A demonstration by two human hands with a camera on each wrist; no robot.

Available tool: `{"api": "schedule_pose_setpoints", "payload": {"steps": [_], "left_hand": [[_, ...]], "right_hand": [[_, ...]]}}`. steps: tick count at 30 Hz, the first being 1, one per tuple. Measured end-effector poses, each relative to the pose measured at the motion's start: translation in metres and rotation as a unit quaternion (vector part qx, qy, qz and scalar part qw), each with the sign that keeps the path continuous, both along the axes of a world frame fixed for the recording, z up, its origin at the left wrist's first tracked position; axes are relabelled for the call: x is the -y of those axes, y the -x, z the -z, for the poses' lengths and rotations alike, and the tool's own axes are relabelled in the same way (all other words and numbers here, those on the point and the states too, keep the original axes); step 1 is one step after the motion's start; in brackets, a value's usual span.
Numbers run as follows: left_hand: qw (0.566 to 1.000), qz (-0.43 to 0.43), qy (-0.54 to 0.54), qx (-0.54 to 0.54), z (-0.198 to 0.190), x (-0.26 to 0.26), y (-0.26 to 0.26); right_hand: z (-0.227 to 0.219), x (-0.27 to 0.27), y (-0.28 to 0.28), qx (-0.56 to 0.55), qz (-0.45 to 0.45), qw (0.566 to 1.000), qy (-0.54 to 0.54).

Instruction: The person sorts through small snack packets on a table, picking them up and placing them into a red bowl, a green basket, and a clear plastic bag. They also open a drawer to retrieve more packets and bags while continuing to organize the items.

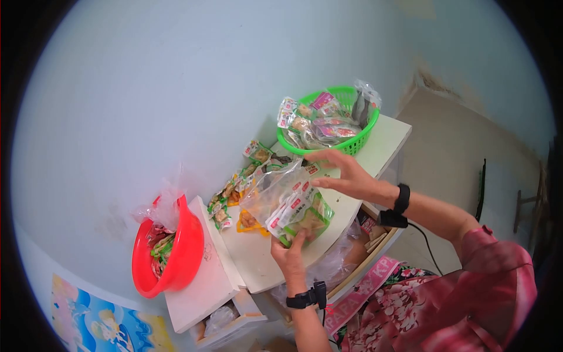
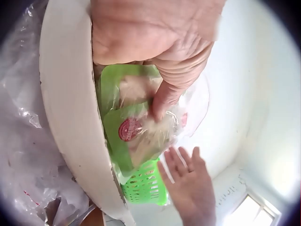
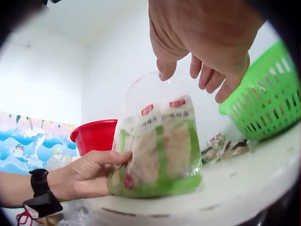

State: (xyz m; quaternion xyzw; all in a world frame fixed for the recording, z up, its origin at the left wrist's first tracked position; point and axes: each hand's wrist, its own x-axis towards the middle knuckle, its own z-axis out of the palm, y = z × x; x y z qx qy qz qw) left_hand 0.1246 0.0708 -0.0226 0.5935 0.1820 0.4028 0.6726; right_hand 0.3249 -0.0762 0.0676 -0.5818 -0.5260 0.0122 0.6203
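My left hand point(image 1: 289, 259) holds green-and-white snack packets point(image 1: 307, 216) by their lower edge, with the thumb across the front. The packets stand side by side within a clear plastic bag point(image 1: 258, 196), whose loose top spreads toward the wall. Over the bag's mouth side is my right hand point(image 1: 353, 178), fingers spread and nothing in its grasp. In the right wrist view its fingertips are just above the bag's top. Red labels and pale food show through the packets point(image 3: 162, 150).
Behind the right hand, a green basket point(image 1: 359, 142) holds many packets. More loose packets point(image 1: 220, 205) lie along the wall on the white table point(image 1: 252, 267). A red basin point(image 1: 190, 252) with packets and a plastic bag stands at left. Below the tabletop, an open drawer point(image 1: 381, 240) holds plastic bags.
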Motion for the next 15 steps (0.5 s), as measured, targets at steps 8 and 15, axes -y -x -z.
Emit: {"api": "schedule_pose_setpoints", "payload": {"steps": [8,15], "left_hand": [[0.981,0.053,0.151,0.114,0.012,0.004,0.01],[0.934,0.126,0.269,0.197,0.019,0.03,0.014]], "right_hand": [[0.055,-0.01,0.036,-0.227,-0.129,0.96,0.103],[0.016,-0.016,0.053,-0.088,-0.047,0.981,0.168]]}}
